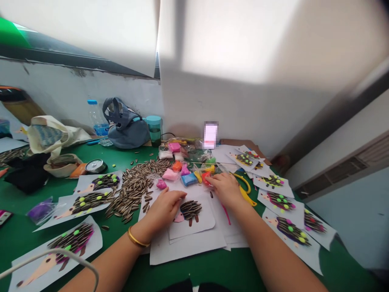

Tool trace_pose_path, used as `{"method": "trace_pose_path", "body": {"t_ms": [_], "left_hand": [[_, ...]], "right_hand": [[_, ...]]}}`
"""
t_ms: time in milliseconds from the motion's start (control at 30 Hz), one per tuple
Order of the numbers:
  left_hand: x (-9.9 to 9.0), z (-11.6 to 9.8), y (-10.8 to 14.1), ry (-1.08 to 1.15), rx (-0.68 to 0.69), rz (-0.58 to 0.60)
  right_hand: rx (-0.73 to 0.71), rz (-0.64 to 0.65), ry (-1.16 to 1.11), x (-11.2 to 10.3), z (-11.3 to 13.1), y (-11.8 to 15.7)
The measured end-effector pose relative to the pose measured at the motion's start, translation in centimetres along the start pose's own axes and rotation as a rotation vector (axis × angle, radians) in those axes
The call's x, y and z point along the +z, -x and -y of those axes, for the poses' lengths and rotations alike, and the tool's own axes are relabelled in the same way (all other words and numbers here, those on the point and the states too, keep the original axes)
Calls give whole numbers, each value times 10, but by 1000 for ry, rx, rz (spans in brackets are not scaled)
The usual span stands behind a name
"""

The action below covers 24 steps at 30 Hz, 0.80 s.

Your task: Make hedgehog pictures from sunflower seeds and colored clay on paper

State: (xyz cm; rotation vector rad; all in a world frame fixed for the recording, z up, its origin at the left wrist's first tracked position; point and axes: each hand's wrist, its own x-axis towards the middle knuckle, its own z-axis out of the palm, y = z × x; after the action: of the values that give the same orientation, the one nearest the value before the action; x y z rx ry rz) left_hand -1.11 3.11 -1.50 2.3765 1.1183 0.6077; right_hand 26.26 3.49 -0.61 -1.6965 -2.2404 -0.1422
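From my head, close above and behind my left hand [165, 207] and right hand [226, 190], my one camera faces forward and down across the table [231, 267] to the wall [130, 91] beyond

Seeds [129, 190] left of paper [208, 221], bag [129, 132] behind

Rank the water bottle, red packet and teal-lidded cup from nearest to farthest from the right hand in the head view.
1. Red packet, at the right hand.
2. Teal-lidded cup, left, beside the blue bag.
3. Water bottle, farther left.

Pink-faced, seed-spined hedgehog picture [192, 212] flat on white paper [188, 249], red packet [206, 178] beyond it.
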Motion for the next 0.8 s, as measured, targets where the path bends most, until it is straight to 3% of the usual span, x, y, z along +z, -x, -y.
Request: {"method": "trace_pose_path", "body": {"t_ms": [133,267,367,467,533,633,733,800], "left_hand": [[-1,1,1,-28,21,-30],[-3,-1,1,-65,32,10],[-4,-3,2,-67,28,52],[-4,-7,3,-11,9,-12],[-5,-13,4,95,-11,-103],[-6,-28,2,368,-57,-208],[-5,-43,-2,718,-160,-197],[-5,-50,-5,801,-228,-180]], "right_hand": [[14,-90,-63,-5,2,-2],[84,-181,-272,-21,11,1],[103,-193,-415,-33,24,4],[164,-130,-579,-41,40,9],[202,-75,-636,-44,52,12],[138,-61,-609,-44,68,16],[36,-76,-587,-38,77,18],[-6,-97,-578,-33,78,19]]}}
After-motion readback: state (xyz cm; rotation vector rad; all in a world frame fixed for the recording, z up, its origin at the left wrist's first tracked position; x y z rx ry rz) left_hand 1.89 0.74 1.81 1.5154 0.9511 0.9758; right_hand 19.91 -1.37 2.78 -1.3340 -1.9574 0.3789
